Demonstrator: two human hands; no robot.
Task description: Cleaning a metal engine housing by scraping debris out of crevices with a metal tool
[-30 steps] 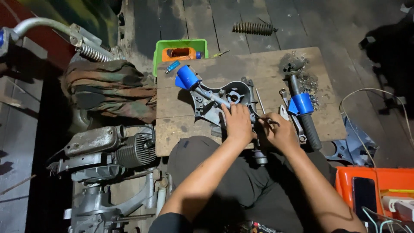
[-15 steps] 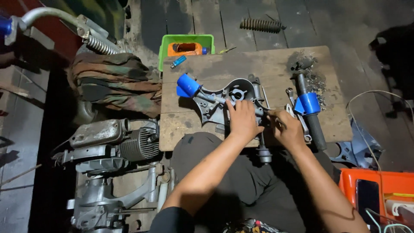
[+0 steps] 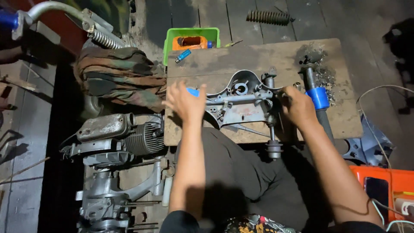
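Engine casing half (image 3: 241,105) lies flat on the wooden board (image 3: 258,56), near the board's front edge, roughly mid-width. Bare grey casting, inner face up: round bearing bore (image 3: 240,88) open and empty, ribs and bosses exposed. A shaft (image 3: 271,129) runs through its right side and hangs past the front edge with a round collar on the end.

Right hand (image 3: 296,107) is closed on the casing's right end by the shaft, fingers wrapped, steadying it. Left hand (image 3: 185,102) is at the casing's left end, fingers spread wide, holding nothing, hovering just over a blue cap (image 3: 192,91); whether it touches the cap I can't tell.

Progress, my read: casing is stripped and off the motor, so teardown of this half looks largely done. Shaft and blue cap are on it, nothing inside the bore. No tool in either hand, so this looks like handling or repositioning rather than fastening.

Around it: blue-sleeved tube (image 3: 318,99) toward the board's right edge, with a pile of metal debris (image 3: 319,71) beside it. Green tray (image 3: 189,41) off the back-left corner, blue lighter (image 3: 183,55) at that corner. Finned cylinder and rest of engine (image 3: 125,138) on the floor left of the board. Coil spring (image 3: 267,17) beyond the back edge.
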